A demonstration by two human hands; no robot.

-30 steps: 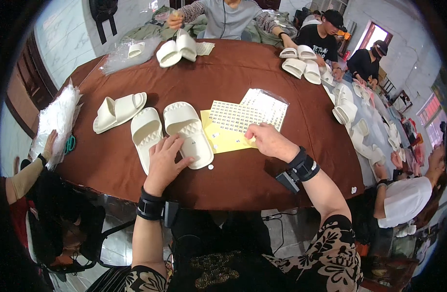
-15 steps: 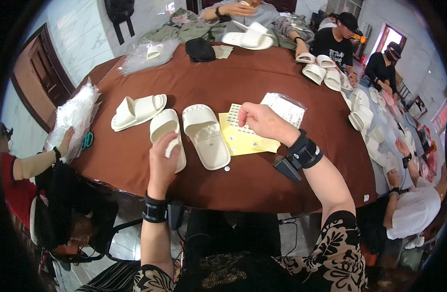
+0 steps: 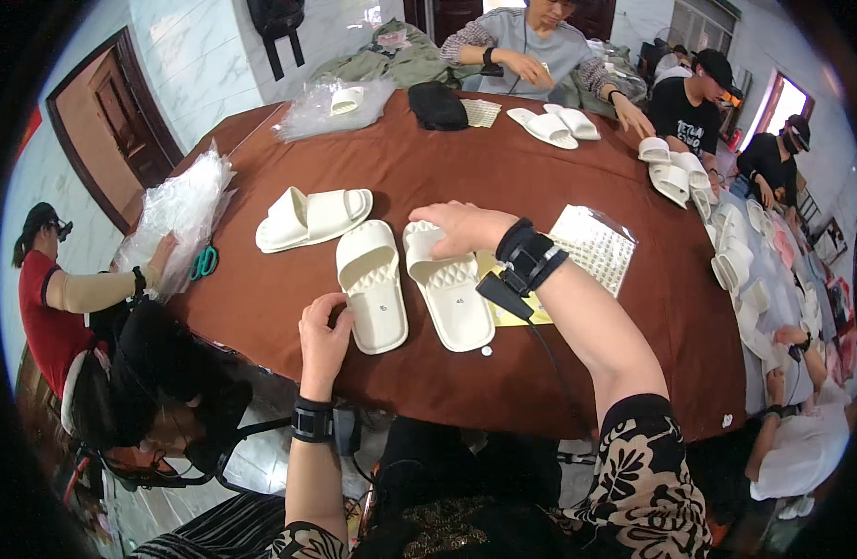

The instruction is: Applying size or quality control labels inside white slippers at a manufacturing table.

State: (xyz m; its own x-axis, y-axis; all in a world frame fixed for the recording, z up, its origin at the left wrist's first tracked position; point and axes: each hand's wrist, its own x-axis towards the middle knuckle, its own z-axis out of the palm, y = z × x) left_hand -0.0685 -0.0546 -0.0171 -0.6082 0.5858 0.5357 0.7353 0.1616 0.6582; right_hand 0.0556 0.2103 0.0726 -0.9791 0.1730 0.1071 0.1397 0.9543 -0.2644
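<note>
Two cream slide slippers lie side by side in front of me, toes away. The left slipper [image 3: 377,317] and the right slipper [image 3: 461,312] each carry a small round sticker on the insole. My right hand [image 3: 461,228] grips the strap of the right slipper, fingers over its top and thumb at the opening. Beside the left slipper's outer edge is my left hand [image 3: 324,335], its fingers curled with a gap to the thumb and nothing visible between them. Partly under my right wrist lies a yellow sheet [image 3: 512,313]. A sheet of small stickers [image 3: 596,247] sits beyond that wrist.
Another slipper pair [image 3: 307,216] rests at the left. Teal scissors [image 3: 204,264] lie near clear plastic bags [image 3: 181,210], where a co-worker's hand rests. A small white disc [image 3: 487,351] is by the right slipper's heel. Across the brown tablecloth [image 3: 354,154], co-workers handle more slippers [image 3: 669,177].
My right hand has moved from above the sticker sheets onto the right slipper's strap. My left hand has drawn back from the left slipper, uncovering its sticker. The view has shifted.
</note>
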